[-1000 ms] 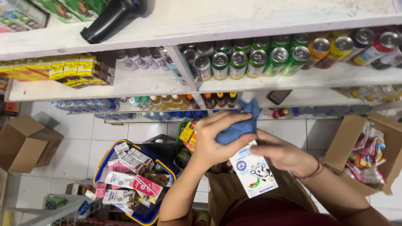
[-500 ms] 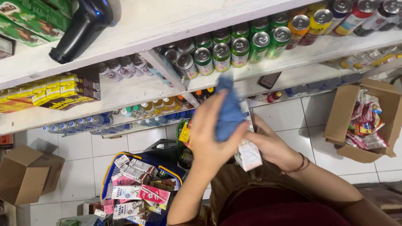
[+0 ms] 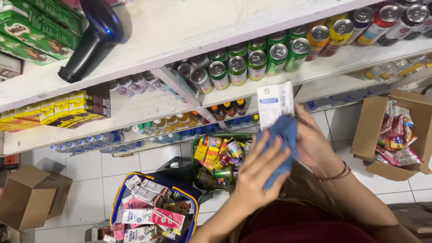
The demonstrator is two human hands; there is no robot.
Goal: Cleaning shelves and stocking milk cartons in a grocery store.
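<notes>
The right hand (image 3: 315, 144) grips a white drink carton (image 3: 275, 102) upright, top end toward the can shelf (image 3: 324, 67). The left hand (image 3: 258, 180) presses a blue cloth (image 3: 281, 148) against its base.

Above me, white shelves (image 3: 189, 27) run across the view. A black handheld device (image 3: 92, 38) lies near the top shelf's front edge, with green cartons (image 3: 31, 31) at its left end. On the middle shelf, a row of cans (image 3: 270, 54) stands along the front edge; yellow packets (image 3: 54, 108) sit at the left end of the shelf below, small bottles (image 3: 180, 121) beside them. On the tiled floor (image 3: 85, 171) below me: a blue basket (image 3: 118, 202) of milk cartons (image 3: 148, 211), a green basket (image 3: 194, 148) of cans, an open cardboard box (image 3: 31, 198) at the left edge, and another box (image 3: 373, 130) of packets at the right edge.
</notes>
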